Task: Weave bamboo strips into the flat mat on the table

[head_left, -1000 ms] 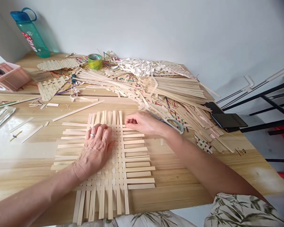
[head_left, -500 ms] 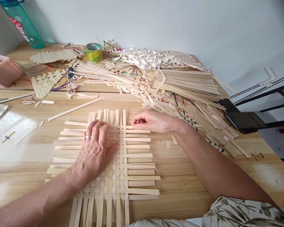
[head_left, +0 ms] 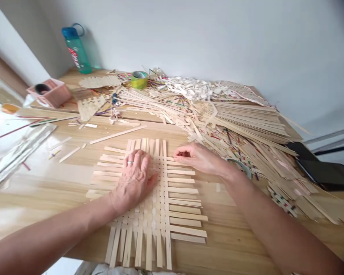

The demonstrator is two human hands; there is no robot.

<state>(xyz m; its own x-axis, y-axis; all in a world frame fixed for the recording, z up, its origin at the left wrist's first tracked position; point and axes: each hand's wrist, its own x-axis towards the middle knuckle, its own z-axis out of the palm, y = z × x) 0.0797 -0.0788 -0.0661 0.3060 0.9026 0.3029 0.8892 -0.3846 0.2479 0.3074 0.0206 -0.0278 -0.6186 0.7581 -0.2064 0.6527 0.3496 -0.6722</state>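
Note:
A flat mat woven from pale wooden strips lies on the table, with loose strip ends sticking out on all sides. My left hand rests palm down on its upper left part, fingers spread a little and pressing on the weave; a ring is on one finger. At the mat's upper right edge, my right hand is closed, with thumb and forefinger pinched on the end of a pale crosswise strip. The right-hand fingertips partly hide that strip's end.
Behind the mat lies a heap of loose strips and white ribbon scraps. A tape roll, a blue-green bottle and a pink box stand at the back. A dark phone-like device is at the right.
The view has swung left and tilted, so everything sits further right and the whole bottle shows. Both hands keep nearly the same places on the mat.

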